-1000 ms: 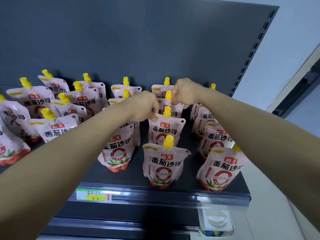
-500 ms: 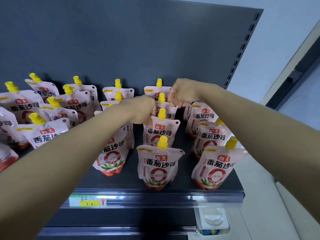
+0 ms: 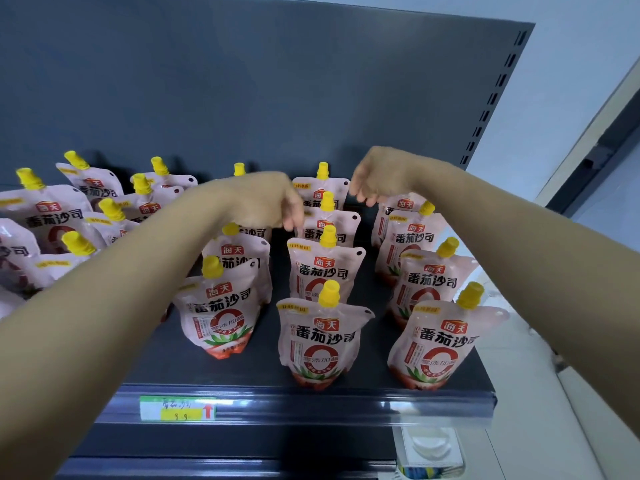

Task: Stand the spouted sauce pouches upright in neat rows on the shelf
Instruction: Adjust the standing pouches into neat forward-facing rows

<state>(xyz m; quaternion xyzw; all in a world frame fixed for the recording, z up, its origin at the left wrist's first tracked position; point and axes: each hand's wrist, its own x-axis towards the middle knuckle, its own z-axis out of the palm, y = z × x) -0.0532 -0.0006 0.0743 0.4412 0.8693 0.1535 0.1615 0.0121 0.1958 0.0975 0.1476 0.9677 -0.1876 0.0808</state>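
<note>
Where yellow spouts rise, glossy pouches (image 3: pixel 323 337).

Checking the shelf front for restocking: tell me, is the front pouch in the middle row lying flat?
No, the front middle pouch stands upright near the shelf edge.

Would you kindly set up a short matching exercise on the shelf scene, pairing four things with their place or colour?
Things:
1. pouch caps
2. price label
3. left hand
4. shelf back panel

Descriptions:
A. dark grey
B. on the shelf's front rail
C. yellow
D. over the back of the left-centre row

Pairs: 1-C, 2-B, 3-D, 4-A
</note>
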